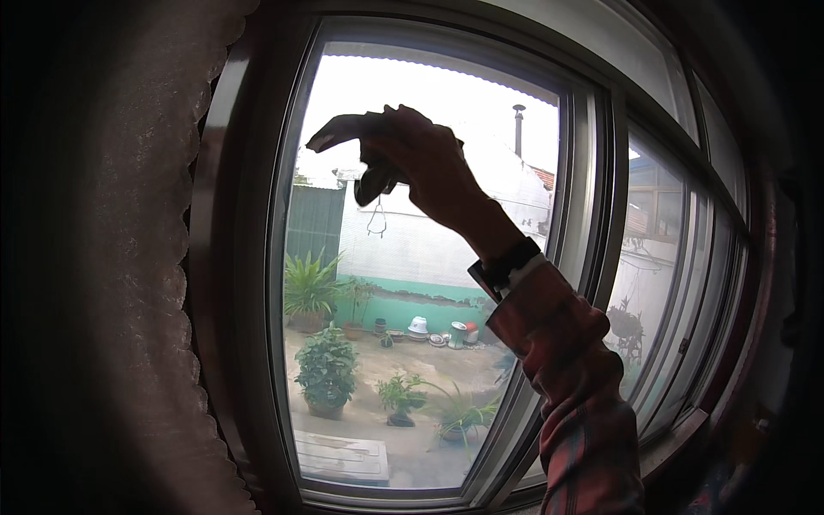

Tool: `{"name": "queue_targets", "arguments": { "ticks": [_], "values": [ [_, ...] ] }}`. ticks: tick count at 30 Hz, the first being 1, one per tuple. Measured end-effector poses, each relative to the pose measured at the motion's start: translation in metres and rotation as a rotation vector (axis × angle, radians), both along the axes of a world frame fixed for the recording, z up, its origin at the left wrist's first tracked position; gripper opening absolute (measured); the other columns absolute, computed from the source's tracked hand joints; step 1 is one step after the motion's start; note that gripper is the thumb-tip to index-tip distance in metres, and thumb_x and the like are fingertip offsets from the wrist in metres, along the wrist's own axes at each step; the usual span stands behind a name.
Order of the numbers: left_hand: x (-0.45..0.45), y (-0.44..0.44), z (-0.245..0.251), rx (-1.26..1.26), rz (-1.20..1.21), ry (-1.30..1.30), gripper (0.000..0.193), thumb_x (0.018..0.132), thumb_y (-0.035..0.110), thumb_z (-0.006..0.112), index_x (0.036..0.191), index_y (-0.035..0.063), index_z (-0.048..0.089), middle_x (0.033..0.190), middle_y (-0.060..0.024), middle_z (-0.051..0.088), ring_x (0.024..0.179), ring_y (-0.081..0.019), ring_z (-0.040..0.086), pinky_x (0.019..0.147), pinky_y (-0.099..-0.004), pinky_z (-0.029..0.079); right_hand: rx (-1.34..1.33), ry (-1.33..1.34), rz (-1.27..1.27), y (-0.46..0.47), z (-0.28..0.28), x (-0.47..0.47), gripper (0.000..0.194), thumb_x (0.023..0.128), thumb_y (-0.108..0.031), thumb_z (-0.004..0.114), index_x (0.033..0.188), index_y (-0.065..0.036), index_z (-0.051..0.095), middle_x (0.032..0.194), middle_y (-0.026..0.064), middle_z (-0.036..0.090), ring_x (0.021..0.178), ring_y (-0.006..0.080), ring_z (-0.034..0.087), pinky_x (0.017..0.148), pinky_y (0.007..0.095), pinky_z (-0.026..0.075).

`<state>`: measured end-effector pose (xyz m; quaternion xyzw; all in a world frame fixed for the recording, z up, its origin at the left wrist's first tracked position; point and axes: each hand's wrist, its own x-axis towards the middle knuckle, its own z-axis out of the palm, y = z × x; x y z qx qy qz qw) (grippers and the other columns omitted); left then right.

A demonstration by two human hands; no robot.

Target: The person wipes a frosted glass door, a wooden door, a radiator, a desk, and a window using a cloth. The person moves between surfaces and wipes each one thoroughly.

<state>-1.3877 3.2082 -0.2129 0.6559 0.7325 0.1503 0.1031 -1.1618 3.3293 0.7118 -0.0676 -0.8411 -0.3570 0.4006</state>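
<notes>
My right hand is raised against the upper part of a window pane, its fingers closed on a dark, crumpled cloth. One end of the cloth sticks out to the left and another fold hangs below the fingers. Backlight leaves hand and cloth nearly black, so the finger positions are hard to make out. A dark band circles the wrist above a red plaid sleeve. My left hand is out of view.
A scalloped curtain hangs at the left beside the window frame. Sliding sashes stand at the right. Through the glass appear a yard with potted plants, a white and green wall and a chimney pipe.
</notes>
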Motion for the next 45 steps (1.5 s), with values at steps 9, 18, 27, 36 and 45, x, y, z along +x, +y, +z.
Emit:
{"name": "queue_targets", "arguments": {
  "ticks": [9,18,27,36,45],
  "values": [
    [0.006,-0.011,0.019,0.000,0.009,-0.063,0.072,0.088,0.051,0.065,0.142,0.0051,0.050,0.143,-0.0256,0.052,0.128,-0.0436,0.051,0.100,-0.0608,0.045,0.662,0.251,-0.046,0.027,0.037,-0.077,0.059,0.079,0.015,0.067,0.133,-0.010,0.061,0.094,0.0053,0.069,0.085,0.0214,0.067,0.062,0.0326,0.057],
    [0.004,-0.011,0.050,-0.104,0.000,0.011,0.067,0.091,0.053,0.064,0.139,0.0074,0.059,0.145,-0.0236,0.055,0.133,-0.0436,0.051,0.105,-0.0630,0.043,-0.049,-0.050,0.011,0.004,-0.046,-0.098,0.048,0.088,0.013,0.059,0.131,-0.010,0.065,0.125,0.0097,0.066,0.106,0.0251,0.067,0.087,0.0383,0.058],
    [0.007,-0.022,0.070,-0.108,0.025,-0.194,0.078,0.078,0.055,0.073,0.139,0.0070,0.059,0.150,-0.0248,0.048,0.135,-0.0479,0.044,0.108,-0.0647,0.037,0.166,0.353,0.155,0.040,-0.012,-0.174,0.044,0.081,0.001,0.065,0.125,-0.005,0.064,0.127,0.0213,0.065,0.119,0.0416,0.062,0.099,0.0472,0.054],
    [-0.001,-0.007,0.059,-0.338,-0.080,-0.169,0.091,0.083,0.064,0.066,0.151,0.0053,0.050,0.166,-0.0243,0.024,0.152,-0.0472,0.021,0.122,-0.0611,0.023,0.376,-0.460,-0.276,0.002,-0.187,-0.092,0.026,0.096,-0.024,0.064,0.121,-0.021,0.071,0.146,0.0039,0.054,0.141,0.0228,0.042,0.091,0.0364,0.044],
    [-0.003,-0.014,0.051,-0.337,-0.047,-0.256,0.102,0.083,0.066,0.067,0.157,0.0034,0.037,0.168,-0.0254,0.017,0.154,-0.0484,0.013,0.123,-0.0627,0.016,-0.004,0.210,0.091,0.000,-0.031,-0.043,0.027,0.087,-0.003,0.073,0.113,-0.012,0.072,0.090,0.0050,0.070,0.081,0.0147,0.069,0.064,0.0279,0.058]
  ]
}}
